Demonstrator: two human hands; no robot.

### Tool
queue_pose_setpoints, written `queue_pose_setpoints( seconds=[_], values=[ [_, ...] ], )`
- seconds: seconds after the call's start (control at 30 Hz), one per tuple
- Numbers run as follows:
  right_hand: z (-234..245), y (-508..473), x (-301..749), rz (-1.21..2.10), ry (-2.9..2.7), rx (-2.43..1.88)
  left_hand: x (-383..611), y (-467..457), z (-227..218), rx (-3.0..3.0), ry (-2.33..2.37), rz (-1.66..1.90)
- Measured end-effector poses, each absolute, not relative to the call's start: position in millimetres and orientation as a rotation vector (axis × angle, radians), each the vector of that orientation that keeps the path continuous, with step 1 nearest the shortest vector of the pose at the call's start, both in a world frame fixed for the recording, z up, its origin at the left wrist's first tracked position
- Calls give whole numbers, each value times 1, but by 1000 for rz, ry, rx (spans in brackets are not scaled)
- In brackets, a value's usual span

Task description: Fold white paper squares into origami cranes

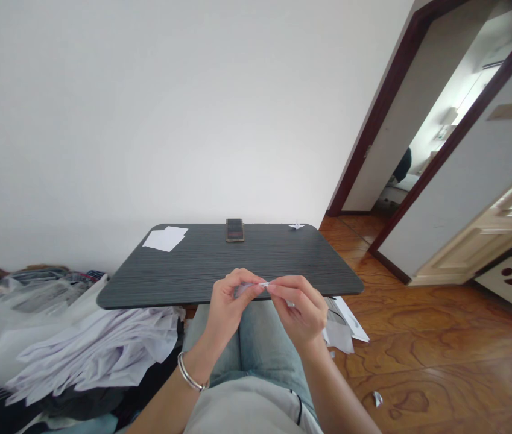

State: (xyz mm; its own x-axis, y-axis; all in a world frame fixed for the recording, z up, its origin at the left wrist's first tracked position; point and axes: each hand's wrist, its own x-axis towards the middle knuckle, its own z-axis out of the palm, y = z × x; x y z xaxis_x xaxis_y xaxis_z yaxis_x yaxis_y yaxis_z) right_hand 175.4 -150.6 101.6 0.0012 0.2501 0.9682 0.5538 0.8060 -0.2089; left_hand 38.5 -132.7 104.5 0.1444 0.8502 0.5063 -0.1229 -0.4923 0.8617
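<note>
Over the near edge of the dark table [201, 260], a small folded piece of white paper [263, 284] is pinched between my two hands. My left hand [234, 296], with a silver bangle [187, 374] on its wrist, grips the paper's left part between thumb and fingers. From the other side, the thumb and index finger of my right hand [300, 306] close on its right end. Much of the paper is hidden by the fingers. A small folded white paper figure, like a crane [296, 226], stands at the table's far right corner.
White paper sheets [165, 239] lie at the table's back left, and a phone-like device [234, 229] is at the back middle. Clothes and white cloth [102, 349] are heaped left. Papers [341, 325] and a scrap [377, 399] lie to the right, beyond my legs [260, 343].
</note>
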Motion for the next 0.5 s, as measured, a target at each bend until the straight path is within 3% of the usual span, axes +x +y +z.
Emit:
queue_pose_setpoints(
  seconds=[0.13, 0.3, 0.5],
  values=[
    [96, -152, 178, -394, -1613, -610, 37, -132, 104, 1656, 650, 1495],
    [97, -152, 177, -326, -1619, -551, 38, -132, 105, 1665, 503, 1542],
    [107, -164, 167, 375, -1435, -593, 35, -132, 103, 1816, 482, 1717]
  ],
)
